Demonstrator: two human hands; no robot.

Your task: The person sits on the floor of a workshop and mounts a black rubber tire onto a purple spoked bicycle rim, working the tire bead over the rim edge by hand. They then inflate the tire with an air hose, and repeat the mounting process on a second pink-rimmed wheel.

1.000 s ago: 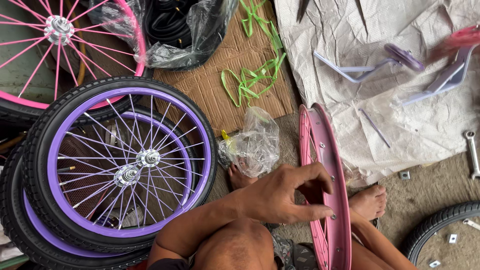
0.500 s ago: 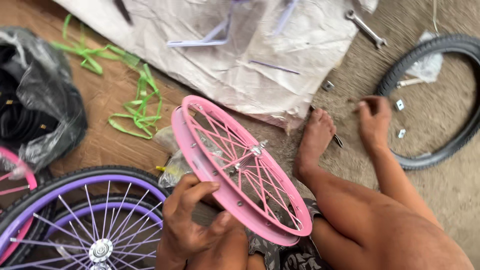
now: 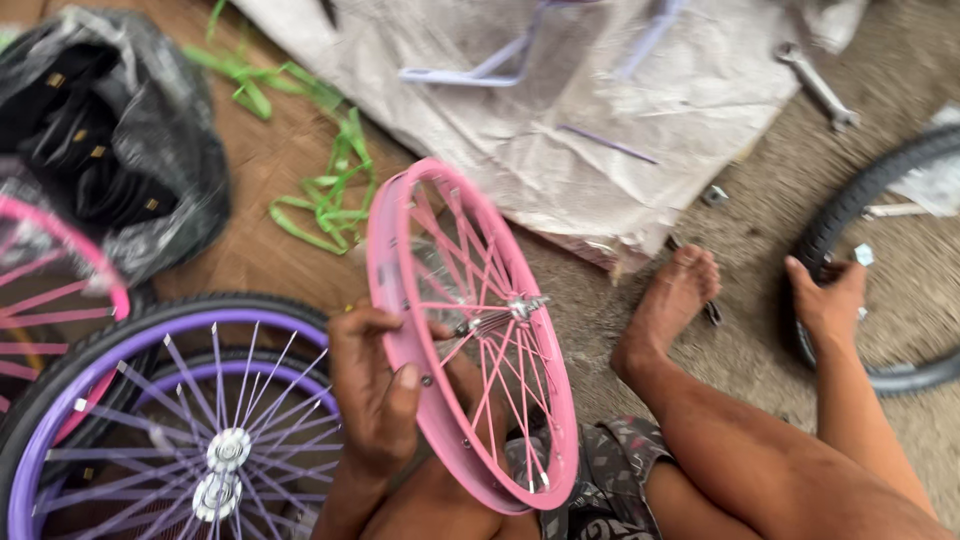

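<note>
The left hand (image 3: 375,400) is gripping one pink wheel rim (image 3: 470,330) at its seven o'clock edge, fingers clenched around it. The right hand (image 3: 828,300) is touching one black tyre (image 3: 840,225) at three o'clock, apparently grasping it. Two purple wheels (image 3: 190,420) are lying stacked at eight o'clock.

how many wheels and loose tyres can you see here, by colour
Pink bare rim, held upright by the left hand: 1
Pink wheel at the left edge: 1
Purple wheels with tyres, stacked: 2
Loose black tyre, touched by the right hand: 1
Total: 5
</note>
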